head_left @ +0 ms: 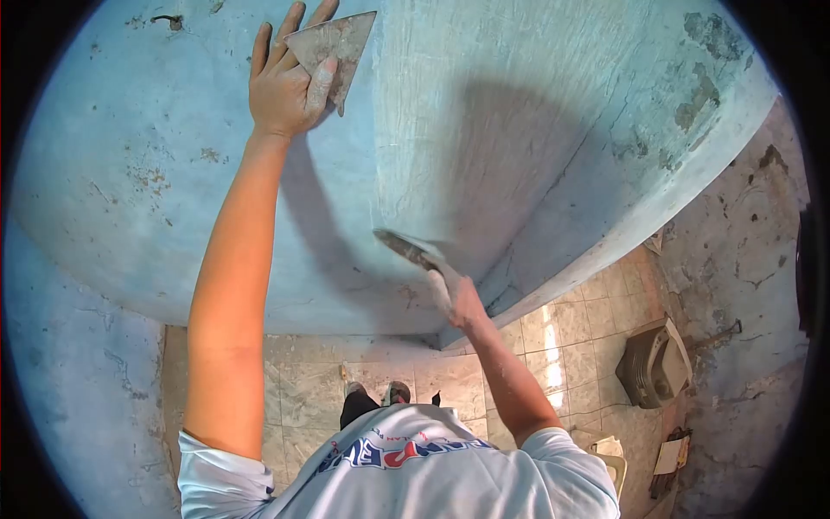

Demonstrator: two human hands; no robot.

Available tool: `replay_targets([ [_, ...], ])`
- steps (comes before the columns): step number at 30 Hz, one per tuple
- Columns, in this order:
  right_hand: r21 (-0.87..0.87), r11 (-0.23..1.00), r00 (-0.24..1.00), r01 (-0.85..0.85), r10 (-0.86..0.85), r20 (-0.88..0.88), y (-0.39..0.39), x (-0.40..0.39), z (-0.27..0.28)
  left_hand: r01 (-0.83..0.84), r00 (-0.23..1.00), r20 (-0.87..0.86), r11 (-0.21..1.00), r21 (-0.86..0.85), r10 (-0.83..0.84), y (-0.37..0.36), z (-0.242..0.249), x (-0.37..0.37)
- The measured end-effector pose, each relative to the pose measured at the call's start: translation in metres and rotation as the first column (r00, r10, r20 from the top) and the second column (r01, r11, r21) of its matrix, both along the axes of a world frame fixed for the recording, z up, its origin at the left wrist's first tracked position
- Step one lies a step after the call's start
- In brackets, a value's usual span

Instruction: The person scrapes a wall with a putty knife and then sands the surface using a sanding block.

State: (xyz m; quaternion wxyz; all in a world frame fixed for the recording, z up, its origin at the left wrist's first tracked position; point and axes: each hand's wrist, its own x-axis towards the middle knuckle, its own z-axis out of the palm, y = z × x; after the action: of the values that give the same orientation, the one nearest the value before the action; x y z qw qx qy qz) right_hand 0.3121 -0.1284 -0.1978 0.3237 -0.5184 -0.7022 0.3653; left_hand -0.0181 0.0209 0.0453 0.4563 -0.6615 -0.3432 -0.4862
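Note:
High on the blue wall [233, 190], my left hand [294, 86] reaches up with its fingers spread against the surface. Its thumb presses a triangular metal plate [339, 48], smeared with plaster, to the palm side. My right hand [454, 294] is lower, to the right, closed round the handle of a flat trowel [402, 248]. The trowel's blade lies edge-on at the wall, near the lower end of a pale, streaked plaster strip [424, 121]. Slight blur covers part of the trowel and hand.
A wall edge runs down the right side. Below are a tiled floor [311, 389], my feet and an old television-like box [654, 363]. A pale chair-like item [612, 463] stands at the lower right. A bent metal hook [173, 22] sticks out at the upper left.

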Motion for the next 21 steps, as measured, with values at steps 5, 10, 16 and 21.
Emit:
replay_targets([
  [5,0.019,1.000,0.996,0.019,-0.017,-0.091,0.005,0.001,0.068,0.039,0.999,-0.019,0.999,0.036,-0.039,0.003,-0.001,-0.002],
  [10,0.244,0.967,0.994,-0.077,0.054,0.099,0.009,0.019,-0.063,0.032,0.999,-0.045,0.999,0.028,-0.031,-0.001,0.003,-0.001],
  [16,0.050,0.998,0.978,-0.035,0.024,0.207,-0.004,0.011,-0.088,0.017,1.000,0.007,1.000,0.010,-0.017,-0.002,0.000,-0.001],
  [21,0.177,0.984,0.995,0.030,-0.012,-0.101,-0.006,0.003,-0.042,0.021,1.000,-0.016,1.000,0.003,-0.021,-0.003,-0.002,0.001],
])
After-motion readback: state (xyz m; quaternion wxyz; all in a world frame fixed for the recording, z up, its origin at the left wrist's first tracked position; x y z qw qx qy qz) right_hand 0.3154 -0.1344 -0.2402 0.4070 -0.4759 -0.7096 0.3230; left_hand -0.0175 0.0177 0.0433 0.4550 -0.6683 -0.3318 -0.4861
